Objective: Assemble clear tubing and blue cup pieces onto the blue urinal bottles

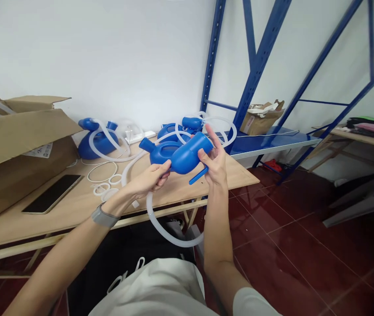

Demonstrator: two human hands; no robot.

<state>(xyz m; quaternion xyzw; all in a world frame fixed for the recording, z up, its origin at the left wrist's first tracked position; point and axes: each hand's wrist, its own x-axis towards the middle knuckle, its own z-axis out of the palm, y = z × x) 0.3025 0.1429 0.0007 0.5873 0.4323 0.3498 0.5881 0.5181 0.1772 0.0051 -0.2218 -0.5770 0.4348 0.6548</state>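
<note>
Above the table's front edge, both my hands hold a blue plastic urinal cup with a rounded body and a thin tab sticking out below. My left hand is closed around its narrow end, thumb on top. My right hand grips the wide end, with the thumb on the near side and the index finger stretched up. A translucent hose loops down below the hands; where it joins is hidden by my fingers. Just behind the cup stands a blue urinal bottle with a spout and handle.
More blue bottles with coiled hoses stand at the left and back. White rings and a phone lie on the wooden table. A cardboard box takes up the left; a blue rack rises at right.
</note>
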